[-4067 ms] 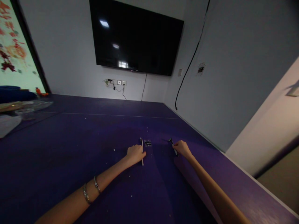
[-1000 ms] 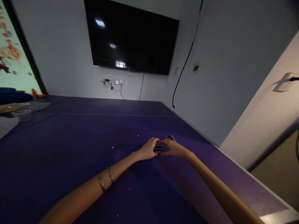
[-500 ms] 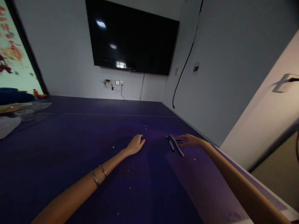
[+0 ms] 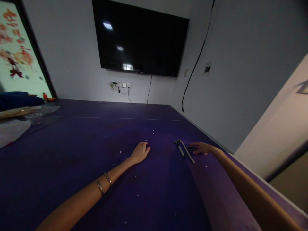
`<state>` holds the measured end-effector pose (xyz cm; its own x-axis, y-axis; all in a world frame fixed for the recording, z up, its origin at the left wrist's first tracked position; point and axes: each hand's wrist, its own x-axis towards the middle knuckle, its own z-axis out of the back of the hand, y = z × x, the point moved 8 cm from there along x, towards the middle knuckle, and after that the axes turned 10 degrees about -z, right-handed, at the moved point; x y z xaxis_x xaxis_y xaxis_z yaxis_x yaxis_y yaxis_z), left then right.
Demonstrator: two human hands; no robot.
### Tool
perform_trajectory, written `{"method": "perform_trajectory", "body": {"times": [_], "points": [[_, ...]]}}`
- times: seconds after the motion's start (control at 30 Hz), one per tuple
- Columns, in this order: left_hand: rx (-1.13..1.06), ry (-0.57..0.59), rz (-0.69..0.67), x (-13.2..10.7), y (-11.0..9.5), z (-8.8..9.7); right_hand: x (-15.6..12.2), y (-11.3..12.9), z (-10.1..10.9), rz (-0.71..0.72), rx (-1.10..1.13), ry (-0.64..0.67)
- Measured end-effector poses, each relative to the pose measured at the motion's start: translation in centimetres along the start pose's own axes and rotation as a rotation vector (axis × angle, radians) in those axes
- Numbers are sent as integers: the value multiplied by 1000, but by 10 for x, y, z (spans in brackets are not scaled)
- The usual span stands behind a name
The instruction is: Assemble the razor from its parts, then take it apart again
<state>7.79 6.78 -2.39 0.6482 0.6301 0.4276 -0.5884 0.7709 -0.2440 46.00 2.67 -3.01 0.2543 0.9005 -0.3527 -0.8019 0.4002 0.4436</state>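
Observation:
My left hand (image 4: 140,153) rests palm down on the dark purple surface, fingers loosely bent and thumb apart, with nothing in it. Further right, my right hand (image 4: 202,148) has its fingers closed around a small black thing (image 4: 191,148), slender and dark; its kind is blurred and partly covered by the fingertips. Just left of those fingers lies a long, slightly curved grey strip (image 4: 187,152). Beside that strip is a grey and black pen-like tool (image 4: 181,150), their far ends close together.
Small white specks dot the purple surface (image 4: 96,166). Plastic bags (image 4: 14,131) and dark blue cloth (image 4: 19,100) lie at the left. A television (image 4: 141,38) hangs on the back wall above sockets (image 4: 124,85). A black cable (image 4: 192,73) dangles by the right wall.
The view has turned slightly left. My right hand has shifted a little to the right, and the small black thing has moved with it, away from the grey strip. My left hand has flattened slightly.

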Motion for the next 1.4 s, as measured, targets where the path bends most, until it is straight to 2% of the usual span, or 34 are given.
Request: {"method": "perform_trajectory", "body": {"times": [0.23, 0.47, 0.9, 1.03, 1.13, 1.23, 1.4], "points": [[42, -7, -23, 0, -1, -2, -1, -1, 1, -26, -1, -16], [55, -7, -25, 1, 1, -6, 5, -3, -5, 4, -81, 49], [52, 2, -16, 0, 1, -6, 8, -7, -1, -7, -90, -21], [45, -2, -22, 0, 0, -6, 5, -4, 6, -15, -54, -104], [15, -18, -10, 1, 1, -6, 5, 13, 17, 44, -46, -251], [-35, -32, 1, 0, 5, -5, 5, 46, 20, 212, -69, -389], [1, -11, 28, -8, 29, 12, 9, 106, -7, 439, -82, -533]]}}
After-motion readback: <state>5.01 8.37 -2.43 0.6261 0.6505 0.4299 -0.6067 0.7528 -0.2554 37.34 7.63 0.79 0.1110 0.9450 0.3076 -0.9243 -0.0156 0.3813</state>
